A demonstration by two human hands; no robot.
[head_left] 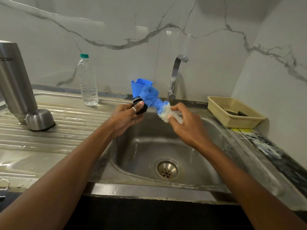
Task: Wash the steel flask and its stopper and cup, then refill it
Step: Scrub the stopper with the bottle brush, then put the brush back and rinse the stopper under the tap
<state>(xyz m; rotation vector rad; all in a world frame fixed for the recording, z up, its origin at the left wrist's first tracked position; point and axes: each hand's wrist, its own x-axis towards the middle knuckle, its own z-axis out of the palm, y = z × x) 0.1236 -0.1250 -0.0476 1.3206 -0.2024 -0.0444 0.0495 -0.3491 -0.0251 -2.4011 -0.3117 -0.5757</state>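
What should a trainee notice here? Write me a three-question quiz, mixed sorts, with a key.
1. True or false: the steel cup stands mouth down on the drainboard beside the flask.
2. What does the left hand hold? A) the black stopper B) the water bottle C) the basket
3. Fill in: the right hand grips the white end of a blue and white ____.
Key: 1 true; 2 A; 3 brush.

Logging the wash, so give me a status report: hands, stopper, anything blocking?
Left hand grips black stopper. Right hand holds blue-white bottle brush at it, over sink. Tap not running; nothing blocking.
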